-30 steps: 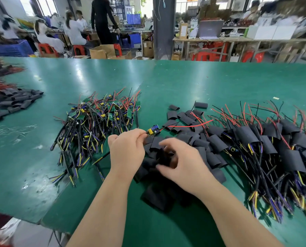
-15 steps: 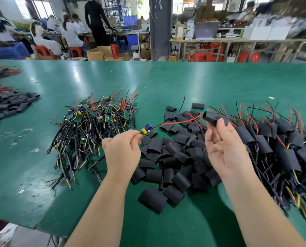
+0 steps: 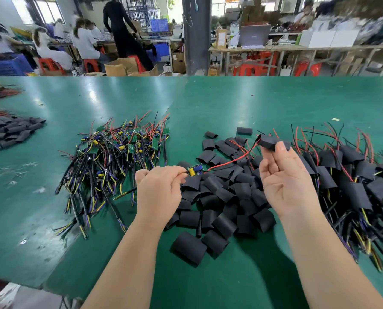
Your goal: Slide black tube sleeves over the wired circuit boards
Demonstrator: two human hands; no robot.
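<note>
Head view: the left hand (image 3: 158, 186) is pinching the cable just behind a small board (image 3: 195, 170), so the board is sticking out free toward the right, its leading end unobstructed. The right hand (image 3: 282, 175) is holding one sleeve (image 3: 269, 142) raised above and to the right of the board, its grip pressed together on the sleeve between thumb and fingertips, the other fingers curled loosely. The board's red wire (image 3: 233, 160) and a black one are running up from the board into the sleeve's near end, so the leads are apparently being threaded first and the sleeve is lined up to travel down them onto the board.

The board is green, with a yellow part and a blue one on it, hanging just above the loose sleeve pile (image 3: 219, 197), which is lying directly below and in front of it on the green counter (image 3: 253, 103). The bare boards (image 3: 119, 157) are heaped to the board's left, within the left hand's reach; the finished ones (image 3: 353, 186) are stacked to its right. The held sleeve is matte black, flattened and short, looking soft enough to need opening.
</note>
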